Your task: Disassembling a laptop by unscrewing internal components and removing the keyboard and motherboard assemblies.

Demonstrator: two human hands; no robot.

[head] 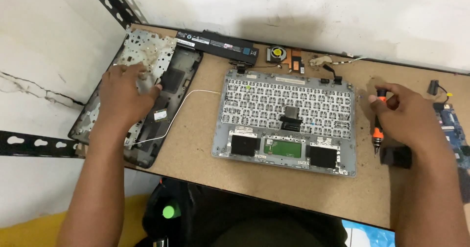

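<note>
Grey laptop palmrest (284, 120), underside up, lies centred on the wooden bench (196, 144) between the hands. Left hand (125, 98) rests flat, fingers spread, on the dark base cover (181, 71) at left. Right hand (404, 112) is clamped on an orange screwdriver (377, 129), tip down: seemingly mid-disassembly, parts being sorted.

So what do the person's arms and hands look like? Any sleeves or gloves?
Both arms are bare as far as the picture shows, with no sleeves in view. The left hand and right hand wear no gloves, and no rings, watch or bands show.
</note>
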